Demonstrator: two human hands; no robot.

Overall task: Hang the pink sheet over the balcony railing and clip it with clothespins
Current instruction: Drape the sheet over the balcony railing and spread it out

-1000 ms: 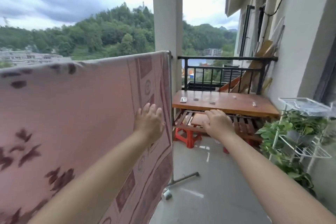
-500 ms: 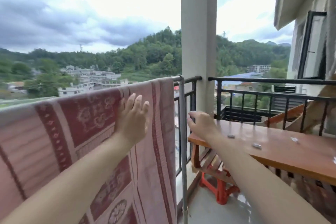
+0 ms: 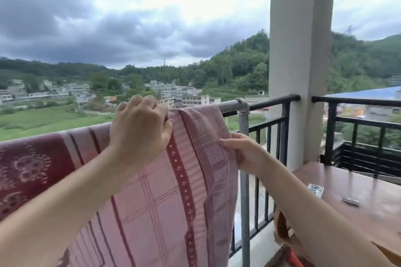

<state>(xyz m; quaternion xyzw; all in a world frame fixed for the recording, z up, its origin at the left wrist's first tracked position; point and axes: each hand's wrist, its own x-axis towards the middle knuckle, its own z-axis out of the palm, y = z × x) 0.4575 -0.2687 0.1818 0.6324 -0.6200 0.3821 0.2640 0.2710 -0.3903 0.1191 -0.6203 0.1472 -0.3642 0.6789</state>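
Observation:
The pink sheet [image 3: 156, 208], patterned with dark red bands, hangs over a grey metal rail [image 3: 231, 105] that runs in front of the black balcony railing [image 3: 273, 102]. My left hand [image 3: 138, 128] is closed on the sheet's top fold at the rail. Lower down, my right hand [image 3: 245, 151] pinches the sheet's right edge beside the rail's upright post [image 3: 244, 171]. Two metal clothespins [image 3: 315, 189] [image 3: 350, 201] lie on the wooden table [image 3: 351, 212] to the right. No clothespin is on the sheet where I can see it.
A thick white pillar [image 3: 300, 60] stands behind the rail's right end. The black railing continues to the right of it. Below the table's edge show a red stool [image 3: 296, 259] and brown slats. Fields, houses and hills lie far below, beyond the railing.
The view has swung up and closer to the rail. My left hand went from flat on the sheet to gripping its top. My right hand came left from the table and took the sheet's edge.

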